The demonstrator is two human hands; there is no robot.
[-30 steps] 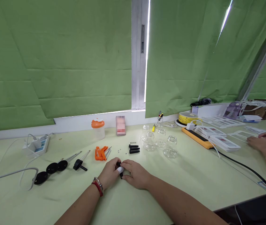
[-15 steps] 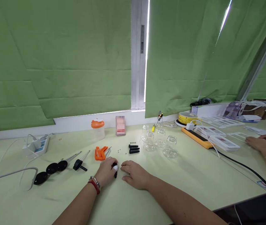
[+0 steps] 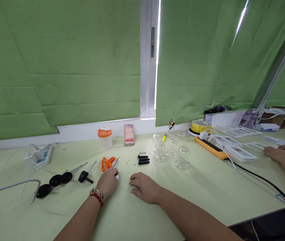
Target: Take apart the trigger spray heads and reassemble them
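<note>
My left hand (image 3: 108, 183) is closed around a small black part (image 3: 117, 172), mostly hidden by the fingers; something white shows at the thumb. My right hand (image 3: 144, 187) rests on the table, fingers apart, with nothing in it. Just beyond my left hand lie orange plastic pieces (image 3: 108, 163) with thin metal rods. Ahead of my right hand are several black cylindrical parts (image 3: 144, 160), a small spring (image 3: 142, 153) and tiny loose bits (image 3: 127, 162). Black discs (image 3: 56, 180) with metal shafts and a black hub with a side handle (image 3: 84, 176) lie to the left.
Several clear glass jars (image 3: 182, 162) stand right of centre. An orange-lidded cup (image 3: 105, 139) and a blurred box (image 3: 129, 135) stand at the back. Power strips (image 3: 211, 148) and cables lie on both sides. Another person's hands (image 3: 277, 154) are at the far right beside white frames.
My left hand has slid left, away from my right hand, with the black part now mostly covered. My right hand has stayed in place.
</note>
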